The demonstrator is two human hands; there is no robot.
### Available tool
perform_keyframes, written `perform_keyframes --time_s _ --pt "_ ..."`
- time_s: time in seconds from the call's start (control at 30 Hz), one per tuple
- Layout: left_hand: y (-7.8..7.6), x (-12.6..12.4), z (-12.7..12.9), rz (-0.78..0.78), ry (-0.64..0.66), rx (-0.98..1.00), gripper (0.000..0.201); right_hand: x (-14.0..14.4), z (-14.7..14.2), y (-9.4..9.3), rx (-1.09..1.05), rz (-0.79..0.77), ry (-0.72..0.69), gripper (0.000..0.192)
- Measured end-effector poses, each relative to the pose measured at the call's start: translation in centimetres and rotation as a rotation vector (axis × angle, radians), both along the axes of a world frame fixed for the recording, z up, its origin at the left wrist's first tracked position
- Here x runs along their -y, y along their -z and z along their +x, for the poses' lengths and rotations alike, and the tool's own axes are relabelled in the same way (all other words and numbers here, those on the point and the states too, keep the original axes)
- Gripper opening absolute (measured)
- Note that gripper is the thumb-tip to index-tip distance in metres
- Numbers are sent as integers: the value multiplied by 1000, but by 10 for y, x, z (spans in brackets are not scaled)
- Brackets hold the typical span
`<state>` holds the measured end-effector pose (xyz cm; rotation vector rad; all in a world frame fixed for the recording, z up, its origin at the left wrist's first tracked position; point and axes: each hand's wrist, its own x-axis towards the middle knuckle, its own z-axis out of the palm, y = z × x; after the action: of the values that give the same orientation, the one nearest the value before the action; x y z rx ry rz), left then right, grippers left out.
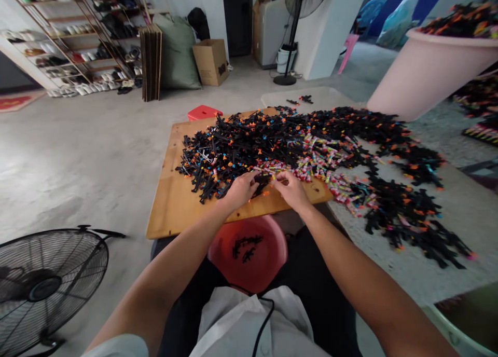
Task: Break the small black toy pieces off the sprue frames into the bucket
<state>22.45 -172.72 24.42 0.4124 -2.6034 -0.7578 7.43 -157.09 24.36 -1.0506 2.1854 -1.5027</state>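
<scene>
Wooden board [171,201]: low on the floor before the seated person, bearing a heap of small plastic parts [249,144] across its far and right portions; near-left corner and left edge bare. Left hand [241,190] and right hand [291,190]: side by side at the board's near edge, fingers in the heap's front margin. Basin [268,263]: below the near edge, between the forearms, a few parts inside. Spilled parts [404,206]: off the board's right edge, on the floor. Large tub [424,71]: beyond the far-right corner, filled. Stool [203,112]: behind the far edge. Floor fan [46,284]: near left, well apart from the board. Cardboard box [210,61] and shelves [70,40]: far left, behind.
</scene>
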Motion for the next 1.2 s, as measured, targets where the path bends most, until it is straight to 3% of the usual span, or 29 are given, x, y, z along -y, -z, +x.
perform_keyframes --time_s 0.17,0.3,0.43,0.63,0.83,0.93,1.2 --pt "2 -8 16 -61 75 3 28 3 12 7 80 -39 37 34" --pt "5 -23 20 -157 70 -11 30 -1 17 12 181 8 3 28" --pt "8 -33 13 -231 19 112 33 -6 16 16 215 29 -18 26" --pt "18 -26 7 -285 24 126 19 -11 13 17 345 -24 -38 28" --pt "29 -21 17 -301 95 89 18 -19 24 16 403 -72 -81 30" --pt "26 -26 23 -275 90 98 23 -23 32 16 430 -106 -124 36" --pt "13 -38 33 -393 127 31 43 -32 43 23 434 -150 -125 49"
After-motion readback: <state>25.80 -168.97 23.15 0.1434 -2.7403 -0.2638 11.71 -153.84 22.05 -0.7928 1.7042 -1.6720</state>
